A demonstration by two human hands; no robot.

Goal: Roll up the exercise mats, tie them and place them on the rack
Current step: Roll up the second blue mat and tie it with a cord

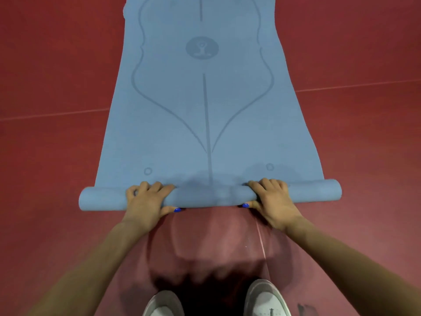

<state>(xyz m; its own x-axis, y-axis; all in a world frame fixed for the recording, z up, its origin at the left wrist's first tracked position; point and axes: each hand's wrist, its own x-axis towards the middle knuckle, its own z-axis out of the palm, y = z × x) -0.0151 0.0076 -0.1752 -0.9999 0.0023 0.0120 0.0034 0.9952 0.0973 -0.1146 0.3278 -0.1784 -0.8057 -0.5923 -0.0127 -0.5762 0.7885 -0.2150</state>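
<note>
Both shoes (214,302), grey-white, stand at the bottom edge of the view, toes pointing toward the mat. Ahead of them, 2 bare forearms reach forward to the hands.

Left hand (148,200): fingers curled over the top of the rolled section, thumb tucked under its near side; blue nail polish visible on the thumb. It grips the roll left of centre.

Right hand (271,198): same hold, fingers curled over the top, thumb under the near edge, blue polish on the thumb. It grips the roll right of centre.

Blue exercise mat (205,110): lies on the red floor (57,76), its near end wound into a slim roll (209,196) lying crosswise. Both ends of the roll extend past the hands. The remainder is flat and runs away from the person, out of the top of the view. Printed markings: a centre line, curved outlines, a round emblem, 2 small rings near the roll.

Floor: thin pale lines cross it on both sides of the mat.
</note>
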